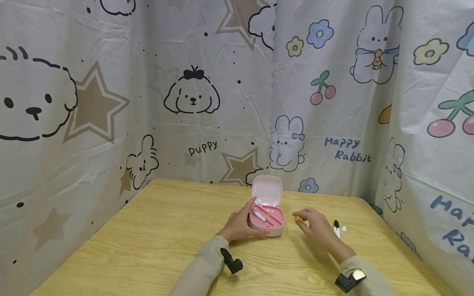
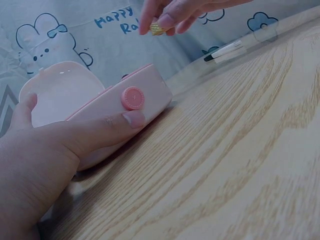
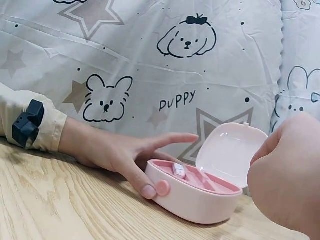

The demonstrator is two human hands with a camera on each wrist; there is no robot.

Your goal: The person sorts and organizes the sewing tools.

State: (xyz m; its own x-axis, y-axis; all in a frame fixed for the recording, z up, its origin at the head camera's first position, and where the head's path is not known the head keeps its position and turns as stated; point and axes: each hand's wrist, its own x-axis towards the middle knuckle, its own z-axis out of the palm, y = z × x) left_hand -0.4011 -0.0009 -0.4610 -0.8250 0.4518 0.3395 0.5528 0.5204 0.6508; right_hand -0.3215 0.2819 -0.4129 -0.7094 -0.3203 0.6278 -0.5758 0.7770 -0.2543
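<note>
A small pink case (image 1: 272,231) stands on the table with its lid (image 1: 267,190) up. A small white piece (image 3: 178,170) lies in one of the slots of its pink insert (image 1: 273,221). My left hand (image 1: 238,224) grips the case from the left, thumb along the front near the round pink button (image 2: 132,98). To the right of the case, my right hand (image 1: 317,228) pinches a small gold, ridged piece (image 2: 157,28) between thumb and fingers. In the right wrist view that piece is hidden behind the right hand (image 3: 287,172).
On the wooden table (image 1: 148,242), a white pen with a black cap (image 1: 336,228) lies right of my right hand, beside a small white bit (image 1: 344,228). A printed curtain (image 1: 207,135) hangs behind the table's far edge and along its sides.
</note>
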